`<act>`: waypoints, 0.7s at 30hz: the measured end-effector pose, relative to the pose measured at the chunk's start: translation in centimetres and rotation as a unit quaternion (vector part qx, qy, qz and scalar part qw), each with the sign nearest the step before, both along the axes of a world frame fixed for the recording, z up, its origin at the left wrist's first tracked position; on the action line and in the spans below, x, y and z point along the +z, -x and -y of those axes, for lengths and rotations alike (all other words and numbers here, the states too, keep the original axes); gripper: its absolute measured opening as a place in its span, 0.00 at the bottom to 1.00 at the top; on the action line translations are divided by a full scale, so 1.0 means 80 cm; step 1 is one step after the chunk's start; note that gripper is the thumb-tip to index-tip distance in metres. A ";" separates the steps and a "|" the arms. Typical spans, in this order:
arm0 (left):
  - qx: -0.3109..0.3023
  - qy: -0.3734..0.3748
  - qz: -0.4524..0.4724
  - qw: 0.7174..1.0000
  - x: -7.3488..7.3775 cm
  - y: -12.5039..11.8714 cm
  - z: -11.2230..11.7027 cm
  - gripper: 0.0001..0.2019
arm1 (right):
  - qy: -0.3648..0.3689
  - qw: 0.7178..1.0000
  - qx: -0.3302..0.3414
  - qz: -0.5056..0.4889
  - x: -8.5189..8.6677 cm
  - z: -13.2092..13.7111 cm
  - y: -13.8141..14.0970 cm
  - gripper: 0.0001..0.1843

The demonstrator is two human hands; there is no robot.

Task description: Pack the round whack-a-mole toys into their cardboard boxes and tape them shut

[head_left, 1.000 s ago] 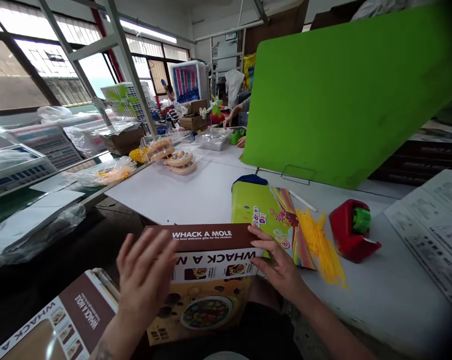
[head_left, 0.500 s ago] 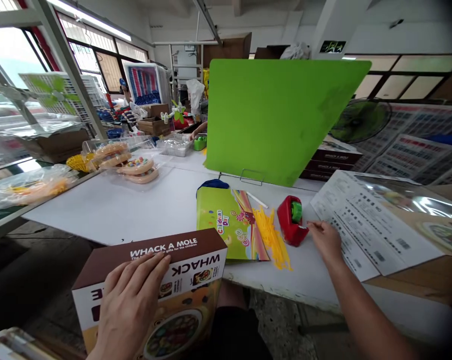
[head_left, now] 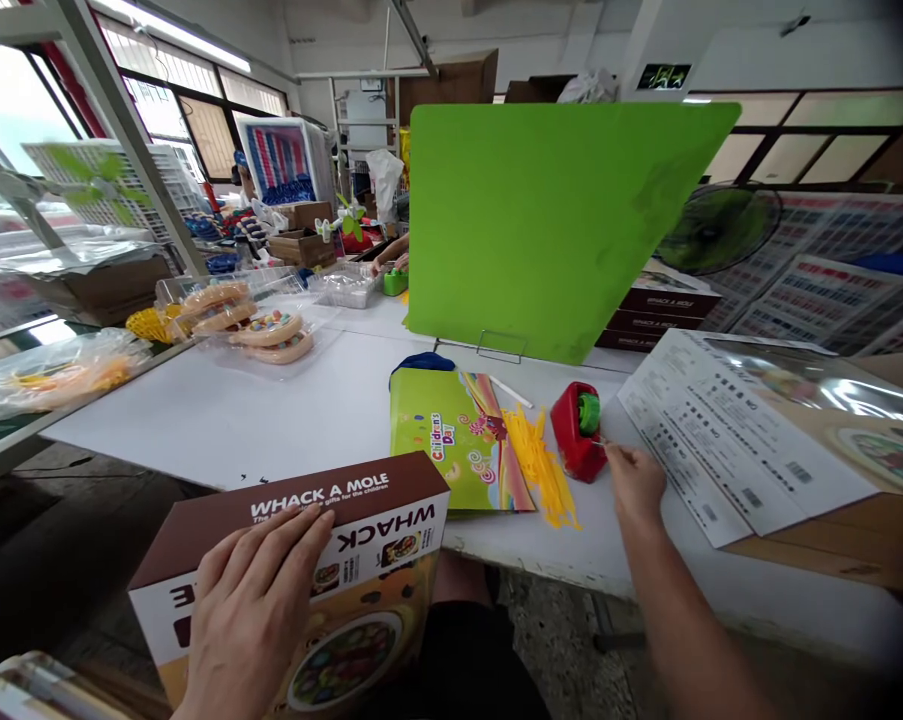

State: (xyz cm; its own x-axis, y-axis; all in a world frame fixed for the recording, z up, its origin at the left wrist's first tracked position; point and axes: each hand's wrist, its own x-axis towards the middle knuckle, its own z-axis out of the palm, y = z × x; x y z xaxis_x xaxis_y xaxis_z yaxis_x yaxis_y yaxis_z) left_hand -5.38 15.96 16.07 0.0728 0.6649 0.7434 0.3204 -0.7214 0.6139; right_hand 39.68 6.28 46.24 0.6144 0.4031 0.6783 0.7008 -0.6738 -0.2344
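A brown and white "Whack a Mole" box (head_left: 376,500) leans against the table's near edge. Across its front and top edge lies my left hand (head_left: 260,590), fingers together, steadying it. My right hand (head_left: 635,480) is closed in a pinch just beside the red tape dispenser (head_left: 577,440). Between its fingertips and the dispenser's cutter runs what looks like a short piece of clear tape (head_left: 599,442). A green roll core sits in the dispenser. To its left are yellow plastic strips (head_left: 541,470) and a green "Children's Day" booklet or bag (head_left: 443,440).
A tall green board (head_left: 563,230) stands in a wire holder across the table (head_left: 271,410). At right lie printed sheets (head_left: 736,430) and a windowed box (head_left: 833,545). Clear packs of round toys (head_left: 275,335) sit at back left. Another person's hand (head_left: 391,255) shows behind the board.
My right hand has shifted slightly left, staying close to the dispenser's cutter. My left hand stays on the box. The whole view has moved a little.
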 end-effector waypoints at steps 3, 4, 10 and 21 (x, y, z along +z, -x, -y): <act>0.000 -0.010 0.007 1.000 0.002 -0.001 0.000 0.22 | -0.102 0.988 0.013 -0.116 -0.022 0.013 0.021 0.11; 0.001 -0.014 0.010 1.000 0.002 -0.002 -0.001 0.21 | -0.126 0.979 0.023 -0.158 -0.027 0.013 0.027 0.11; -0.001 -0.001 0.004 1.000 0.006 -0.003 -0.001 0.17 | -0.211 0.902 0.083 -0.367 -0.050 -0.009 0.081 0.12; -0.008 0.070 0.023 0.997 0.037 0.000 0.008 0.12 | -0.043 0.677 0.264 -0.685 -0.149 -0.014 0.340 0.13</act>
State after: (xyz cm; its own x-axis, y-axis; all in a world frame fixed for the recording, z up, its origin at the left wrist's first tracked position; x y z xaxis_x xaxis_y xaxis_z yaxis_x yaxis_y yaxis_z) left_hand -5.35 15.36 19.07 0.0515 0.7618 0.6458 0.2784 -0.6319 0.7233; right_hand 12.45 7.40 34.34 0.4764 0.8072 -0.3486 -0.0773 -0.3564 -0.9311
